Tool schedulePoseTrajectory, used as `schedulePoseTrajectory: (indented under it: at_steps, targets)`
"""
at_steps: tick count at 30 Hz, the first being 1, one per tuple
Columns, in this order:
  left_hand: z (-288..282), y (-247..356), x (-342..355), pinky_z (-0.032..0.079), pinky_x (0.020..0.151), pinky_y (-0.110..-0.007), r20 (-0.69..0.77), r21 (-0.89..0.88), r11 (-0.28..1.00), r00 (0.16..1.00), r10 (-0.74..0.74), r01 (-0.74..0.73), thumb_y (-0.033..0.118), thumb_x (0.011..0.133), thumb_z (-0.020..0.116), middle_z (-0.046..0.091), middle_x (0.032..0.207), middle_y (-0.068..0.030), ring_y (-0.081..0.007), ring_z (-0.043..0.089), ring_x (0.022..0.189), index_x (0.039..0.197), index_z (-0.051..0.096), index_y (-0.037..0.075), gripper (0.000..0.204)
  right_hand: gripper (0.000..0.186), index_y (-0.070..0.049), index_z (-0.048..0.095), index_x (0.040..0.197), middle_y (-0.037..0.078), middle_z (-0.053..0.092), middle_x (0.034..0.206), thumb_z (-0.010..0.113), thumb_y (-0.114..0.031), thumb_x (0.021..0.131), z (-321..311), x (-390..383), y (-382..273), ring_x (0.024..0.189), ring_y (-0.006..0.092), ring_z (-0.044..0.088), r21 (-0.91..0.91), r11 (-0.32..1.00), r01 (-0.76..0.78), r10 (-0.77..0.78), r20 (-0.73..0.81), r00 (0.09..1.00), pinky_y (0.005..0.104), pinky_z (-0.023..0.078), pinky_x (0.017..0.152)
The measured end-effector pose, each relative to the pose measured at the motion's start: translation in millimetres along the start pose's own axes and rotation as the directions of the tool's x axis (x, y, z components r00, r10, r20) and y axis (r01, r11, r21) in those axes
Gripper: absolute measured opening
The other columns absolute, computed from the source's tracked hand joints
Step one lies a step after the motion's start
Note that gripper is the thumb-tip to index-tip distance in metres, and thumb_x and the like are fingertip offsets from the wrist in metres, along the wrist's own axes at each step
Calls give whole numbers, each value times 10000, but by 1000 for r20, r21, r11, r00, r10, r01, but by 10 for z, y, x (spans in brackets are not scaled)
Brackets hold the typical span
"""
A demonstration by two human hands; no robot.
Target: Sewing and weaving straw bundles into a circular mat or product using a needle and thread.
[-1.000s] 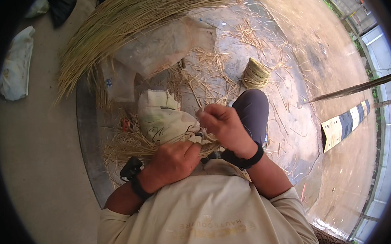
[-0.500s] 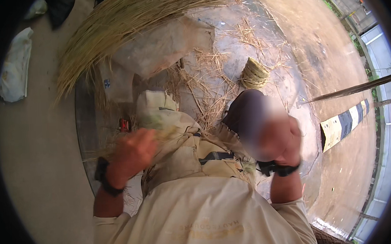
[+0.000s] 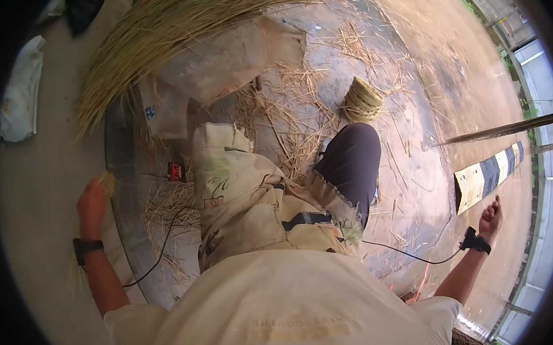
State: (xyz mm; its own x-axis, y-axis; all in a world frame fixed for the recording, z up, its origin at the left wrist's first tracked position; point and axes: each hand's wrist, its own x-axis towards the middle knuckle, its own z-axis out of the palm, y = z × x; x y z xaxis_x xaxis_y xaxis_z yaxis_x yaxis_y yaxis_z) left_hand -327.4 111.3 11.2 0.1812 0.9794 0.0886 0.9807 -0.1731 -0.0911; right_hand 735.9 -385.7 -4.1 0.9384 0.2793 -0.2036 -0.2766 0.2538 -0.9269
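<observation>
Our L hand (image 3: 92, 202) gripped 1 straw tuft (image 3: 108, 183); R hand (image 3: 491, 218), couldn't tell if closed. We'd 1 braided coil (image 3: 363, 99) + 1 straw bundle (image 3: 172, 38) ahead.

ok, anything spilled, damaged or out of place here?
Yes: loose straw lies strewn at all angles over the grey ground, unlike the bundle at upper left, whose stalks run together. Also, the patterned cloth on the lap looks frayed along its right edge.

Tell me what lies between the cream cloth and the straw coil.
In the head view, scattered loose straw lies between the cream cloth and the straw coil.
</observation>
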Motion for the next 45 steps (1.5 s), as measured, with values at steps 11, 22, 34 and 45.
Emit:
schedulePoseTrajectory:
  at_steps: [11,22,34,45]
  targets:
    - [-279,1428,166,568,796,-474,225,-368,910,931,287,-192,181,993,619,725,1034,-234,-413,717,947,1155,675,16,238,292,-59,678,1309,-67,448,795,539,-171,1078,2055,-1137,173,602,25,347,-504,785,361,-321,168,932,211,283,498]
    - [-918,3219,-147,587,751,-413,175,-797,490,642,746,-353,94,913,729,748,973,-187,-332,750,826,1404,601,81,508,443,23,592,1422,80,706,1080,590,-269,1090,4156,-3690,2305,866,131,644,-645,745,-170,634,764,-118,298,522,778]
    - [-412,3323,-131,603,811,-396,78,-870,338,576,813,-359,148,936,701,770,1087,-144,-329,755,939,1270,724,146,334,356,-16,726,1131,16,650,857,562,-331,1105,3885,-3561,2303,689,122,585,-391,570,-723,628,775,76,270,470,608]
    - [-323,3243,-218,579,764,-437,-15,-850,328,642,766,-412,136,970,646,753,1009,-186,-381,733,899,1322,668,48,363,348,10,763,1043,94,697,761,672,-325,1041,4060,-3544,2447,650,215,626,-390,842,372,418,909,7,371,509,618]
